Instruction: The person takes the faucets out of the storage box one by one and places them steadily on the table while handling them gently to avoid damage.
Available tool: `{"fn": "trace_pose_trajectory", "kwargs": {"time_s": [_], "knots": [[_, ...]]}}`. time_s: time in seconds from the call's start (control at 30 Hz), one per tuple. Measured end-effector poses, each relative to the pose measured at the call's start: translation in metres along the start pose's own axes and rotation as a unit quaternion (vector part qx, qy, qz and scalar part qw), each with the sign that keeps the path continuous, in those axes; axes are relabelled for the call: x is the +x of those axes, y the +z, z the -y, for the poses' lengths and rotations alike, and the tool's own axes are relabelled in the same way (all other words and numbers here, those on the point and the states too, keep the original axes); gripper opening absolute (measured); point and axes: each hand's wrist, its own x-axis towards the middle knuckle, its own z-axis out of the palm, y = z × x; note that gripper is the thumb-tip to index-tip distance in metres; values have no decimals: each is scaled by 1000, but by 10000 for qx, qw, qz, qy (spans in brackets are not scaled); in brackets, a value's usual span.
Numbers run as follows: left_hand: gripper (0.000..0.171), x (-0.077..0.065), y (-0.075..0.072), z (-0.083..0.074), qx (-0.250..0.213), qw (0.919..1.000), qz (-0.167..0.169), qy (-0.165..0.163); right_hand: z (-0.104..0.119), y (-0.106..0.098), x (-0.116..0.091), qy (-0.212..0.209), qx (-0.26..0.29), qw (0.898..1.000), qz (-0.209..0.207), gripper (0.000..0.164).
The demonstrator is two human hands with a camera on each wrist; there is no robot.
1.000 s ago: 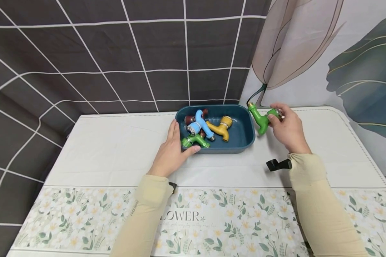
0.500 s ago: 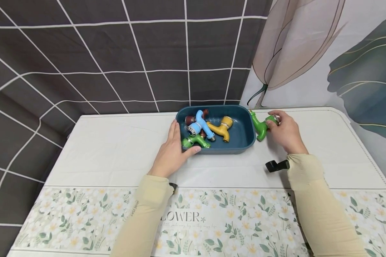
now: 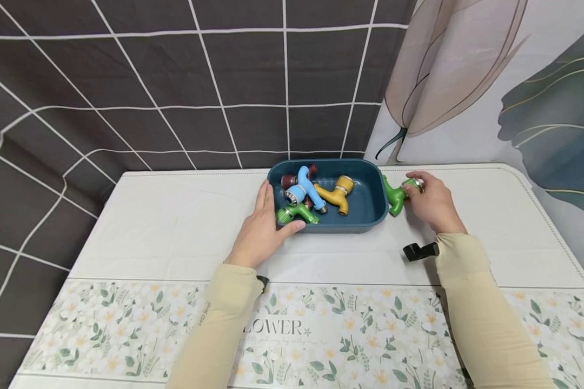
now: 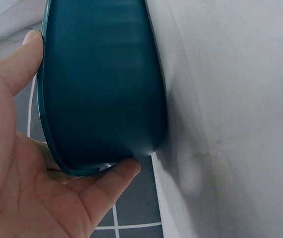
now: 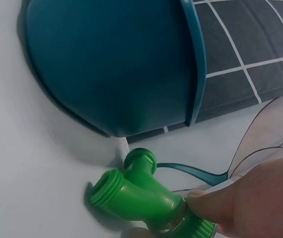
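In the head view, my left hand [image 3: 258, 232] rests on the left end of a dark blue plastic basin [image 3: 365, 224], fingers straight along its end wall and thumb at the front rim. The left wrist view shows the thumb and fingertips against the basin's outside [image 4: 102, 89]. Just right of the basin, my right hand [image 3: 434, 201] grips a green tap [image 3: 396, 198] by its ribbed handle, between thumb and fingers. In the right wrist view the tap [image 5: 146, 198] lies low over the white cloth, its threaded end pointing away from the hand.
Inside the basin lie a light blue tap [image 3: 305, 188], a yellow tap [image 3: 338, 195], another green tap [image 3: 298, 213] and dark red pieces [image 3: 289, 181] partly beneath the blue one. A dark grid-patterned curtain [image 3: 253, 70] hangs behind the white tablecloth [image 3: 175, 227].
My right hand has brought the green tap down and slightly toward me, beside the basin's right end. My left hand has stayed at the basin.
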Motion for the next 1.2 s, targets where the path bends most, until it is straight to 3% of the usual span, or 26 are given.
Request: {"fn": "trace_pose_trajectory", "kwargs": {"time_s": [0.3,0.5,0.73,1.2], "knots": [[107,0,0,0,-20,10000,32,-4,-6,-1,2,-101,-164,9997,154,48],[107,1,1,1,-33,10000,25,-15,-8,-4,4,129,-246,9993,245,56],[108,0,0,0,-51,10000,11,-29,-9,-4,4,152,-262,9994,184,48],[108,0,0,-1,-31,10000,48,-81,-11,-2,4,265,-290,9991,182,51]]}}
